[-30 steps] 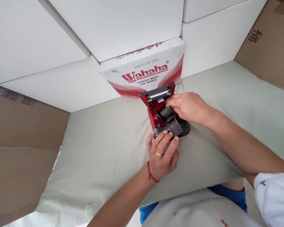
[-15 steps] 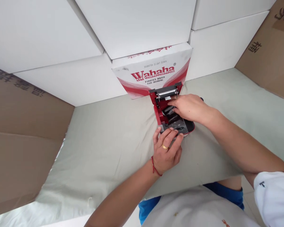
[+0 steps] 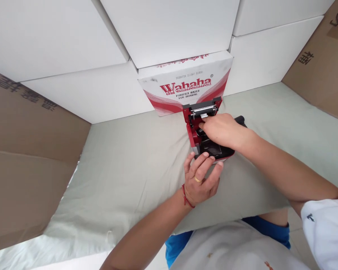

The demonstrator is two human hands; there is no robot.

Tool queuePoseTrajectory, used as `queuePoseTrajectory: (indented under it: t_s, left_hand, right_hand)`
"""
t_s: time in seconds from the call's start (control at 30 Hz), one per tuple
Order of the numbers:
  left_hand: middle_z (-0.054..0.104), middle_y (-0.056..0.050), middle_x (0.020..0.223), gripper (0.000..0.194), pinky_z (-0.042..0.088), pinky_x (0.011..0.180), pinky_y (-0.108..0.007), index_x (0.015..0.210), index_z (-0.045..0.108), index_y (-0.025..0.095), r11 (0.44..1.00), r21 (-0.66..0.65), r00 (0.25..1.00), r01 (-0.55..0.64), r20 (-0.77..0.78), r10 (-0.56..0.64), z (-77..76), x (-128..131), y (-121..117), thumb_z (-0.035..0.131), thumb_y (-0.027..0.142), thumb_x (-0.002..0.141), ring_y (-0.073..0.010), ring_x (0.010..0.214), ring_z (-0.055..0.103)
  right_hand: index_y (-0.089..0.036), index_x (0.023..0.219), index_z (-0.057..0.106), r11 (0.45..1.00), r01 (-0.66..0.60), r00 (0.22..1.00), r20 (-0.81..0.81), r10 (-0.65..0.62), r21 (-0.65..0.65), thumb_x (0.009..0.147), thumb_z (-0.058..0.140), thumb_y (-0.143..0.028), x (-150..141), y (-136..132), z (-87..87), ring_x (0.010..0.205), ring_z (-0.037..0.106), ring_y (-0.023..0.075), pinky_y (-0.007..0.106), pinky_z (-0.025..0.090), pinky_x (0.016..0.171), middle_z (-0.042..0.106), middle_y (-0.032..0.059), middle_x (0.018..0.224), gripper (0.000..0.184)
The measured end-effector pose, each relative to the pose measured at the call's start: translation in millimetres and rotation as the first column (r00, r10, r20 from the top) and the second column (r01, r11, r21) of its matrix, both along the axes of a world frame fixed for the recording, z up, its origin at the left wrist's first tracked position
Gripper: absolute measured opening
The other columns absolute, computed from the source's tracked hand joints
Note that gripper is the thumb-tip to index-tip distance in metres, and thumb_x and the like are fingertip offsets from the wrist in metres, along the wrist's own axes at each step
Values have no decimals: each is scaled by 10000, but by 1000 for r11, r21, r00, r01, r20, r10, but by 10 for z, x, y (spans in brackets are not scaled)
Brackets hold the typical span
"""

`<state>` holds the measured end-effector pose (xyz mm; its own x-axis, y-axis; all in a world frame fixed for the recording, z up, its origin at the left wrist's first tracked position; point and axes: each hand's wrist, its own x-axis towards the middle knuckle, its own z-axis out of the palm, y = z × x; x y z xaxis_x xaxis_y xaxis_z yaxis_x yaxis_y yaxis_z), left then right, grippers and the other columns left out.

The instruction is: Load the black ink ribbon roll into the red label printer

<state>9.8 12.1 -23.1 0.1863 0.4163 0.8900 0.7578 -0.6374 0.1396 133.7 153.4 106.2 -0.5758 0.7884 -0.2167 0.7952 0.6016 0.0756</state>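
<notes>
A small red and black printer (image 3: 189, 131) sits on the cloth with its lid (image 3: 202, 103) raised, showing a metal rod and a dark roller under it. Dark glossy ribbon film (image 3: 214, 148) lies across the inside. My right hand (image 3: 224, 129) reaches into the printer from the right, its fingers bent downward; most fingertips and whatever they grip are hidden. My left hand (image 3: 201, 178) rests at the printer's near edge, fingers stretched out and apart, the tips touching its front rim. A black cylindrical end (image 3: 240, 120) shows behind my right wrist.
A white and red Wahaha water carton (image 3: 187, 88) stands right behind the printer. White boxes (image 3: 81, 92) are stacked along the back. Brown cardboard boxes flank the table at the left (image 3: 30, 161) and right (image 3: 318, 71). A pale green cloth (image 3: 124, 168) covers the table.
My right hand has curled deeper over the printer's inside, hiding more fingertips. The film there lies lower and flatter. My left fingers have slid slightly back off the film to the front rim.
</notes>
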Motion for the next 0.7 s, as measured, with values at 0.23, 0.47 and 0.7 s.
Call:
queuePoseTrajectory:
  t_s: [0.23,0.47,0.7]
  left_hand:
    - [803,-71,1148,392,497,1314,-493,1275,720,231,1000,11,1000,-24,9,24,0,8,24,677,75,917,-225,1265,773]
    - [776,-58,1152,388,443,1372,-475,1243,719,233,1000,9,999,-19,40,18,-44,19,20,668,64,898,-208,1320,733]
    - [798,-106,1254,487,398,1412,-501,1402,692,203,998,-55,999,-42,28,44,-70,37,16,666,79,932,-242,1484,670]
  right_hand:
    - [-170,1318,795,999,30,999,-31,-31,-26,1069,460,-78,18,-11,-43,1031,823,328,385,485,715,844,206,1285,427]
    - [-198,1394,712,992,29,992,-116,-43,-123,1084,579,-188,250,-48,16,1140,798,324,363,449,730,825,140,1366,338]
    - [-236,1384,773,988,12,985,-168,-38,-153,1057,609,-166,217,40,-57,1218,793,332,370,468,804,846,103,1381,373]
